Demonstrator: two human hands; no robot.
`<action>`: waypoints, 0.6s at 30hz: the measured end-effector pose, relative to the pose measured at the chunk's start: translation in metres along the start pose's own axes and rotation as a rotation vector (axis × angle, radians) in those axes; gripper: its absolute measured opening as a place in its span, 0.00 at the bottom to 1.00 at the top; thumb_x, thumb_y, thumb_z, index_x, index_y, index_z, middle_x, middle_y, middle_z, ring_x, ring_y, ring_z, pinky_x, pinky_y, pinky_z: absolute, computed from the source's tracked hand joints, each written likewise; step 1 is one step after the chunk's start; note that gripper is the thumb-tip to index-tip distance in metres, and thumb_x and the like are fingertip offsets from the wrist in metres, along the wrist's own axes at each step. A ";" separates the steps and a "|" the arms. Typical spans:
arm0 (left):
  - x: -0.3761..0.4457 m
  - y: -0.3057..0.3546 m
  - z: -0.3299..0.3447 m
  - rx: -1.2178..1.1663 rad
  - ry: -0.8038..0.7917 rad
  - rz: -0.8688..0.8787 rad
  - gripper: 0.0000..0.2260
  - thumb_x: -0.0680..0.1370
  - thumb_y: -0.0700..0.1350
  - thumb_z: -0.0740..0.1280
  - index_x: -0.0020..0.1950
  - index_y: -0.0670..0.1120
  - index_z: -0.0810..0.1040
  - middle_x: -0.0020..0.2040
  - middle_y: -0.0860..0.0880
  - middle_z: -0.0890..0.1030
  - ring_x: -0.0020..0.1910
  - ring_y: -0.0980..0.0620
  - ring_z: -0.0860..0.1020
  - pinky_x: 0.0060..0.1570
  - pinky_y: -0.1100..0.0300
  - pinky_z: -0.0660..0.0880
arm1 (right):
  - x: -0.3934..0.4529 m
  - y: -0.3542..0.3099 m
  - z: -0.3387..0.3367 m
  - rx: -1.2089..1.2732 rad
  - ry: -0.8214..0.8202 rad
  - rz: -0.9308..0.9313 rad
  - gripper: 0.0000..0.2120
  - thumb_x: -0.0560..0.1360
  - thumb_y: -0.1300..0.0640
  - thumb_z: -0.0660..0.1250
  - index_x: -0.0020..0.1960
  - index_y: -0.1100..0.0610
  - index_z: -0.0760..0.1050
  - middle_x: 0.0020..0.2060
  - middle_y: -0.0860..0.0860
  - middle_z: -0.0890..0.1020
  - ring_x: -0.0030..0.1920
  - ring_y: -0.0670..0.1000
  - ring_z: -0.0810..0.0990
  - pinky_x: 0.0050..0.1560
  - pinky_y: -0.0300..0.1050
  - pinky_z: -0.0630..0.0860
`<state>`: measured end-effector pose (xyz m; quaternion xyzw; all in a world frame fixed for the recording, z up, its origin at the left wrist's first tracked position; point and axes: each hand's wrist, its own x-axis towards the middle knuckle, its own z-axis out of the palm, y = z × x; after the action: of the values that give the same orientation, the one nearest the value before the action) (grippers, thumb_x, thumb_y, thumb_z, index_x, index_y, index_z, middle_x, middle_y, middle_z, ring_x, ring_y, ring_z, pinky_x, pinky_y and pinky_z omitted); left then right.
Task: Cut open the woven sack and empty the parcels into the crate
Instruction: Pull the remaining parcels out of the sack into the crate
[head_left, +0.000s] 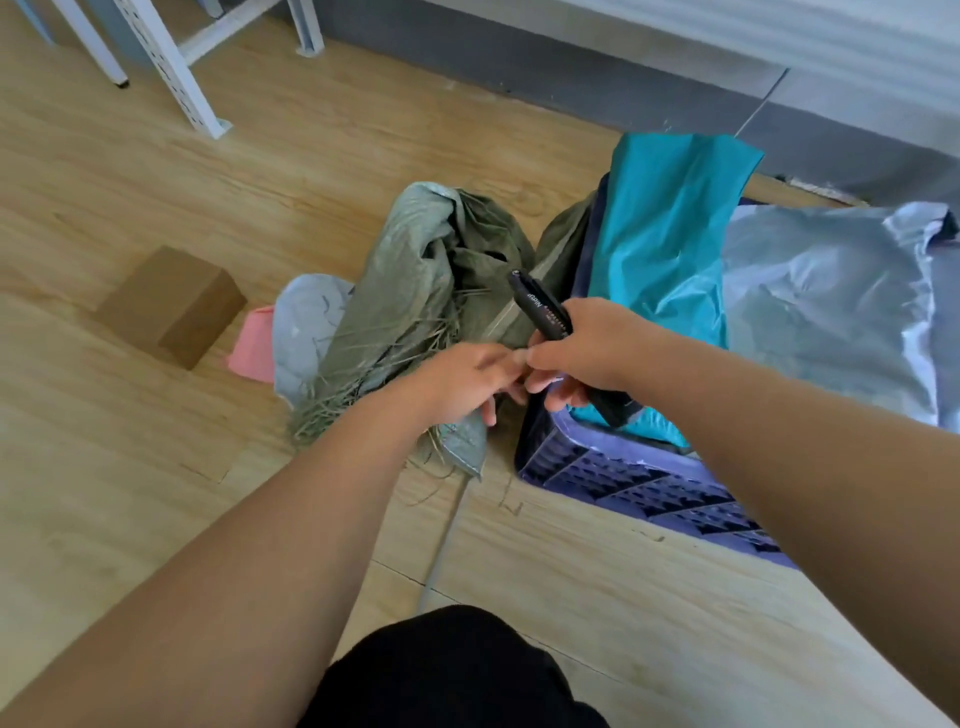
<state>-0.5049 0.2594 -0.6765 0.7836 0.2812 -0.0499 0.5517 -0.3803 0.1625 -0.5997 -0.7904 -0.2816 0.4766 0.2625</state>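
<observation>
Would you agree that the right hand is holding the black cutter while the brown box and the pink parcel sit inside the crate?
Not quite. The right hand does hold the black cutter, but the brown box and the pink parcel lie on the floor, left of the sack, not inside the crate. The head view shows this.

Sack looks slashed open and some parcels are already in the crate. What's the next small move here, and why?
Probably set the black cutter aside, so the right hand gripping it is free. The green woven sack lies frayed open on the floor, the teal parcel and grey parcel sit in the purple crate, yet a pink parcel and a pale grey one remain beside the sack.
</observation>
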 end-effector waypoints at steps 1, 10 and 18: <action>-0.010 -0.001 0.001 0.065 -0.144 -0.054 0.18 0.80 0.62 0.55 0.49 0.54 0.81 0.37 0.59 0.83 0.31 0.59 0.77 0.40 0.59 0.70 | 0.001 0.002 -0.001 0.013 0.023 -0.014 0.07 0.77 0.65 0.64 0.54 0.65 0.70 0.44 0.68 0.83 0.24 0.51 0.78 0.21 0.36 0.72; -0.045 -0.022 -0.088 -0.873 1.032 -0.140 0.12 0.81 0.52 0.59 0.43 0.50 0.78 0.26 0.55 0.72 0.28 0.56 0.68 0.27 0.64 0.69 | 0.000 0.008 0.003 0.225 0.046 -0.210 0.04 0.76 0.60 0.69 0.46 0.58 0.74 0.35 0.56 0.83 0.26 0.47 0.77 0.23 0.38 0.72; 0.001 0.000 -0.045 0.198 0.724 -0.196 0.30 0.73 0.57 0.70 0.72 0.53 0.65 0.71 0.47 0.67 0.68 0.45 0.68 0.63 0.50 0.67 | 0.004 0.007 -0.004 0.368 0.202 -0.245 0.06 0.74 0.59 0.70 0.49 0.54 0.75 0.39 0.52 0.80 0.36 0.50 0.82 0.30 0.40 0.77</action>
<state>-0.5145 0.3002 -0.6594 0.7693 0.5253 0.1506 0.3311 -0.3740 0.1595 -0.6050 -0.7328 -0.2561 0.4030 0.4848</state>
